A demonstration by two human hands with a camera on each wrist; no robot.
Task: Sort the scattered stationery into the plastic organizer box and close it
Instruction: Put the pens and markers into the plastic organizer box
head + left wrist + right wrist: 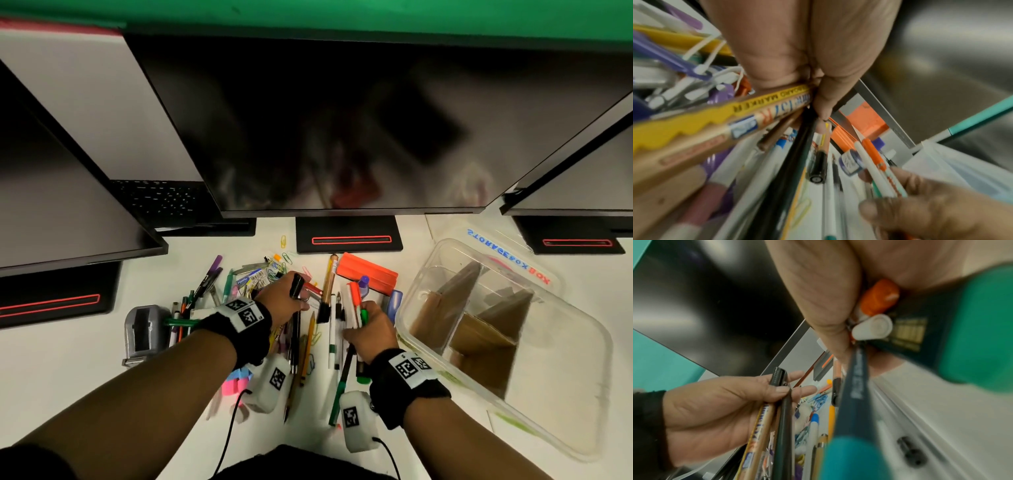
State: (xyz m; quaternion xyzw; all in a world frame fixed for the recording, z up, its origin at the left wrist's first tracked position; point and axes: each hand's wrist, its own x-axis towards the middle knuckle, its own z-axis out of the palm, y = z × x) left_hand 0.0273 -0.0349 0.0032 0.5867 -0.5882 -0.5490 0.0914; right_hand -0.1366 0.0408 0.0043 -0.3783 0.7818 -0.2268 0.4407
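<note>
Both hands are loaded up at this point. Left hand [281, 301] has its fingers curled round a bunch of long stuff: a black pen [795, 155], a yellow-labelled whiteboard marker [764, 105] and a brown pencil [777, 134]. Right hand [368, 330] grips its own bundle, with an orange-capped pen [879, 296], a white-capped one [872, 329] and a couple of green-ended markers [857, 378].

Plenty of loose stationery lies on the counter [68, 377] under and between the two hands: pencils, paper clips, pink sticky notes down by the left wrist, a tape dispenser [144, 330] further out left of it.

Plastic organizer box [582, 342] sits open just off to the right of the right hand, cardboard dividers [486, 339] inside, lid apparently lying behind it.

So I'd say we're mid-gathering, nothing dropped in yet as far as I can tell. Next move probably wants the right hand swung over a long compartment and the pens let go lengthwise so they don't jam on a divider.
</note>
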